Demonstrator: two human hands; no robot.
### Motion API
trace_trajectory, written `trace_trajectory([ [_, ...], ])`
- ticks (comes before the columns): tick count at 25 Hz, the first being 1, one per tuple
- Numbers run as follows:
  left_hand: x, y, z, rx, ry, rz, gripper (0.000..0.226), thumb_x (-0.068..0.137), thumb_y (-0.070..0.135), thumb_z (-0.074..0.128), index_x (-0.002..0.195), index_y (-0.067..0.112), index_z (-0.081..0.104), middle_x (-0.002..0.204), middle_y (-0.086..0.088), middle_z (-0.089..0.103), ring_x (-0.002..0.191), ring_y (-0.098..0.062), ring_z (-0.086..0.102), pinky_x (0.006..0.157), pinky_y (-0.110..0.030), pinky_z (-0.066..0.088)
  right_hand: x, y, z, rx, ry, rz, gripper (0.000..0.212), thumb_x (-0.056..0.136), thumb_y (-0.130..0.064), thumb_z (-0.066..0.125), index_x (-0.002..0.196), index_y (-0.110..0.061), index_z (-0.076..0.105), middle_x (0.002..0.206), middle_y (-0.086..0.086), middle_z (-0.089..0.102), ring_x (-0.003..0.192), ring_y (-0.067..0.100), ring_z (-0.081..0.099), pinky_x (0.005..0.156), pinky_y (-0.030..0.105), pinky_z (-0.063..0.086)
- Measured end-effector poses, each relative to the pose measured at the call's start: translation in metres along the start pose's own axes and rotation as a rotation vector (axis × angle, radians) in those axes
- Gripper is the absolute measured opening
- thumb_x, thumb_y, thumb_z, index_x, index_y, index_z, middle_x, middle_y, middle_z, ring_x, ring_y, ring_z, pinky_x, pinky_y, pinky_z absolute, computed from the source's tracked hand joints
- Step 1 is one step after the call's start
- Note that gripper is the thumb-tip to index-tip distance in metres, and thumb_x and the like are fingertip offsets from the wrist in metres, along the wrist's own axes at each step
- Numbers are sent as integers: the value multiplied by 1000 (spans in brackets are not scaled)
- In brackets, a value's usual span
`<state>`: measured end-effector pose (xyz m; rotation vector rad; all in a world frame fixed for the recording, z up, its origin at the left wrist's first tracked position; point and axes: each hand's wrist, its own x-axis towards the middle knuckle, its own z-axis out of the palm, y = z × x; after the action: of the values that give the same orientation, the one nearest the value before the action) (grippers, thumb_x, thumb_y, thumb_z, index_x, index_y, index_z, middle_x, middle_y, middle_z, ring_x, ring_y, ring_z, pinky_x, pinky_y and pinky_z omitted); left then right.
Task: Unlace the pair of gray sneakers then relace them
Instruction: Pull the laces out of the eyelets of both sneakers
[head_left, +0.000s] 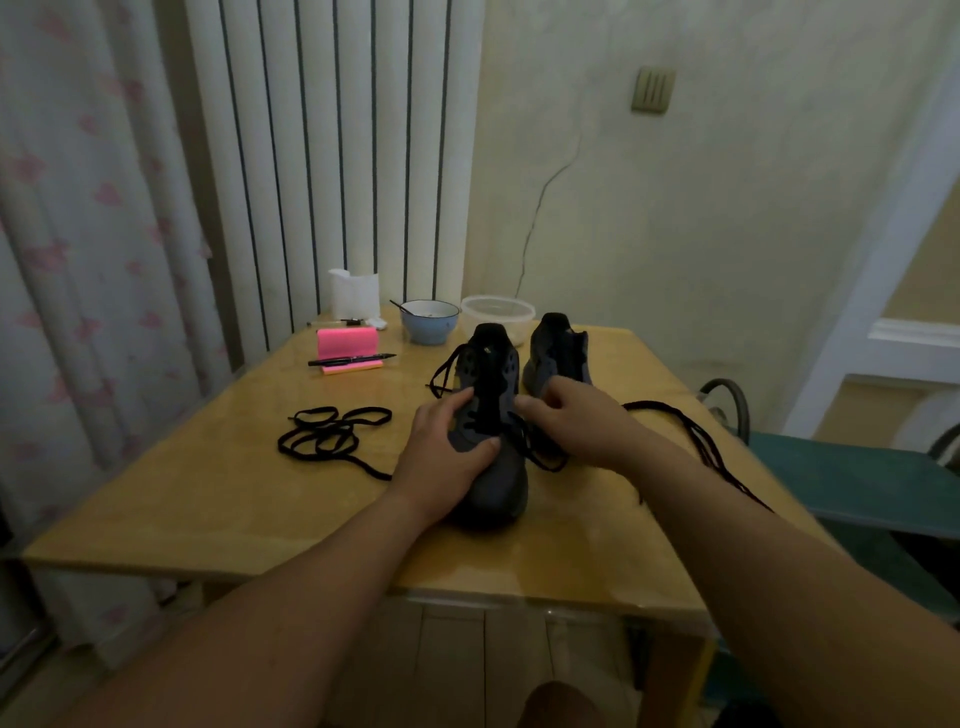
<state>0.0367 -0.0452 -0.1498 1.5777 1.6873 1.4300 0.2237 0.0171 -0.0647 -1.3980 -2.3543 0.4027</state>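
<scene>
Gray sneakers stand on the table (208, 499), well in from its edges. The left hand (447, 452) grips the near sneaker (498, 483) over its toe, fingers curled round the upper. The right hand (576, 423) pinches a black lace (696, 441) at the eyelets; the lace trails past the wrist and off the table's right edge. The far sneaker (558, 353) stands just beyond the right hand. A loose lace (332, 431) lies coiled left of the left hand, with bare tabletop around it.
</scene>
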Motion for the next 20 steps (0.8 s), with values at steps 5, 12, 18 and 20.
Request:
trace_trajectory([
  [5, -1, 1, -1, -2, -2, 4, 74, 92, 34, 79, 156, 32, 41, 142, 6, 35, 125, -2, 38, 103, -20, 37, 5, -11, 7, 115, -134, -42, 32, 104, -35, 61, 81, -12, 61, 76, 4, 58, 67, 16, 54, 63, 32, 43],
  [12, 1, -3, 0, -23, 6, 12, 72, 92, 36, 79, 155, 35, 43, 138, 12, 36, 127, -2, 38, 105, -23, 36, -13, 16, -13, 1512, 98, 206, 22, 100, -15, 52, 78, -13, 53, 65, 4, 48, 62, 22, 54, 66, 34, 54],
  [18, 1, 0, 0, -11, 12, 8, 73, 92, 34, 78, 155, 34, 42, 140, 11, 36, 125, -1, 38, 101, -21, 37, 7, -3, 6, 159, -133, 38, 52, 99, -56, 61, 100, -5, 68, 88, 18, 63, 77, 27, 61, 68, 35, 45],
  [20, 0, 0, 0, -25, 5, 6, 72, 92, 33, 79, 155, 35, 42, 141, 10, 36, 126, -1, 38, 102, -20, 38, 9, -10, 3, 167, -202, -22, 37, 103, -44, 61, 93, -9, 71, 85, 10, 65, 79, 23, 63, 71, 35, 47],
])
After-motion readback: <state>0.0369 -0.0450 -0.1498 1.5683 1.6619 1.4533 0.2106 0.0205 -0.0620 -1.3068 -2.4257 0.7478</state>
